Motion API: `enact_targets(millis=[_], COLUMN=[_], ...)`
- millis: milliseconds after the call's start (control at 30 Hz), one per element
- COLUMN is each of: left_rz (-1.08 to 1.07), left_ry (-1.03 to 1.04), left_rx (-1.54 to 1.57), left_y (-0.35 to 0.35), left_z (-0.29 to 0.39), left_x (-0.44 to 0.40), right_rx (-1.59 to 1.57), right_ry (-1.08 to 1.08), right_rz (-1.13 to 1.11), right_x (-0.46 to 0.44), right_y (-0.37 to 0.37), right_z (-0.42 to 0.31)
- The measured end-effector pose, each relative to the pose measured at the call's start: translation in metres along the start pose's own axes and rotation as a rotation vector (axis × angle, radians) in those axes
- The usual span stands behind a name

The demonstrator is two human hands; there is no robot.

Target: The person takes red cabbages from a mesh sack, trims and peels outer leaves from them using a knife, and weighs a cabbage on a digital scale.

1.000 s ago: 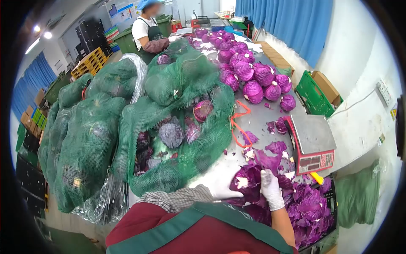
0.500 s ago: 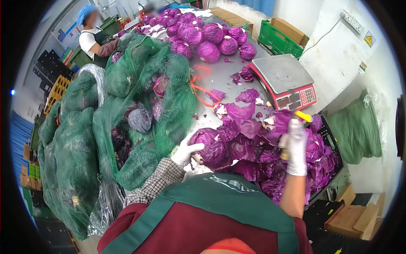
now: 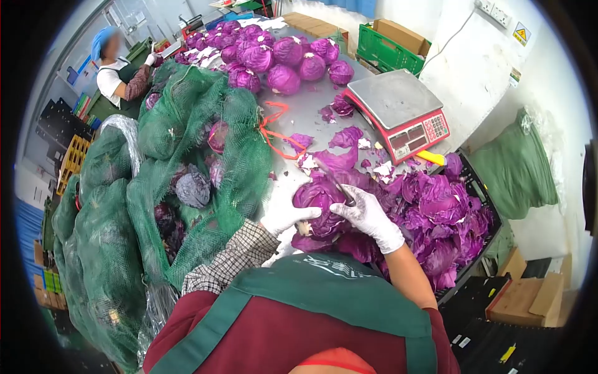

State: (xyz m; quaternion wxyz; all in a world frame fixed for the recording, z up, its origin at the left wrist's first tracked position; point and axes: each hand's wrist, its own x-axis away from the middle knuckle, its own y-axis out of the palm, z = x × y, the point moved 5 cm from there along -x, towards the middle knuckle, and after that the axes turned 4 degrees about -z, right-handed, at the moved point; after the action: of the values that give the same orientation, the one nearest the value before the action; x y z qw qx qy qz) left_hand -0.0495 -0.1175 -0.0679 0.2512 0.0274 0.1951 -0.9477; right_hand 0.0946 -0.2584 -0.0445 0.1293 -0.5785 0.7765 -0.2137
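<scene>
A red cabbage (image 3: 316,198) sits in front of me at the near side of the metal table, its cut stem end facing me. My left hand (image 3: 283,209), in a white glove, grips the cabbage from its left side. On the right, my white-gloved right hand (image 3: 369,218) is closed around a knife (image 3: 339,186), thumb against the cabbage. The thin blade slants up and left over the cabbage, partly blurred. Loose purple outer leaves (image 3: 436,202) are heaped in a black crate (image 3: 492,227) to the right of that hand.
Green mesh sacks (image 3: 112,249) of cabbages stand on the left. More red cabbages (image 3: 283,80) cover the far table. A red scale (image 3: 405,112) stands at the right, with a yellow handle (image 3: 431,157) beside it. A co-worker (image 3: 118,75) stands at far left.
My right hand has come left from above the leaf heap to the cabbage, bringing the knife. My left hand still holds the cabbage, and the view has shifted slightly.
</scene>
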Motion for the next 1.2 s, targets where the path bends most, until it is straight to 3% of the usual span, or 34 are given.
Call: enact_targets(millis=[100, 233, 333, 367, 433, 533, 567, 667, 733, 800, 867, 900, 967, 1000, 1033, 1067, 1100, 1167, 1200], left_rz=[-0.057, -0.113, -0.130, -0.140, -0.111, -0.159, -0.184, -0.212, -0.199, -0.215, -0.237, -0.175, -0.102, -0.063, -0.041, -0.021, 0.002, 0.048, 0.081], left_ry=[-0.021, 0.020, 0.012, -0.009, 0.029, -0.067, -0.138, 0.090, 0.073, -0.072, -0.157, -0.198, -0.258, -0.298, -0.308, -0.318, -0.329, -0.395, -0.429], left_rx=[-0.249, -0.529, -0.557, -0.529, -0.558, -0.239, 0.018, -0.374, 0.053, 0.531, 0.719, 0.771, 0.806, 0.827, 0.844, 0.861, 0.880, 0.741, 0.672], left_y=[-0.002, 0.000, 0.000, -0.002, -0.005, -0.004, -0.002, -0.008, -0.009, -0.012, -0.021, -0.023, -0.020, -0.014, -0.007, 0.001, 0.007, 0.013, 0.014], left_z=[-0.006, -0.012, -0.023, -0.024, -0.023, -0.035, -0.046, -0.024, -0.032, -0.011, -0.003, 0.006, -0.008, -0.005, -0.004, -0.004, -0.007, -0.024, -0.039], left_x=[-0.001, -0.010, -0.009, -0.009, -0.009, -0.008, -0.007, 0.004, 0.011, 0.017, 0.013, 0.011, 0.005, -0.001, -0.007, -0.011, -0.015, -0.021, -0.024], right_rx=[0.042, 0.238, 0.114, 0.141, -0.039, -0.023, 0.019, -0.026, -0.345, -0.405, -0.049, 0.263, 0.198, 0.019, -0.180, 0.079, -0.007, 0.228, 0.241], right_ry=[0.100, -0.340, 0.057, 0.007, 0.130, 0.051, 0.002, 0.063, 0.193, 0.227, 0.362, 0.155, 0.172, 0.191, 0.053, -0.176, -0.159, -0.440, -0.419], right_rz=[-0.105, 0.178, 0.023, 0.063, 0.027, 0.103, 0.143, 0.422, 0.492, 0.448, 0.414, 0.574, 0.669, 0.621, 0.544, 0.469, 0.348, 0.270, 0.215], right_x=[0.001, -0.012, -0.018, -0.022, -0.025, -0.041, -0.043, -0.034, -0.006, 0.031, 0.072, 0.081, 0.093, 0.089, 0.078, 0.069, 0.060, 0.038, 0.027], right_y=[-0.003, 0.025, 0.021, 0.020, 0.015, 0.013, 0.010, -0.005, -0.043, -0.090, -0.128, -0.150, -0.152, -0.137, -0.114, -0.091, -0.063, -0.013, 0.009], right_z=[-0.001, 0.043, 0.044, 0.044, 0.046, 0.067, 0.067, 0.105, 0.110, 0.092, 0.058, 0.074, 0.014, -0.016, -0.009, -0.022, -0.028, -0.034, -0.023])
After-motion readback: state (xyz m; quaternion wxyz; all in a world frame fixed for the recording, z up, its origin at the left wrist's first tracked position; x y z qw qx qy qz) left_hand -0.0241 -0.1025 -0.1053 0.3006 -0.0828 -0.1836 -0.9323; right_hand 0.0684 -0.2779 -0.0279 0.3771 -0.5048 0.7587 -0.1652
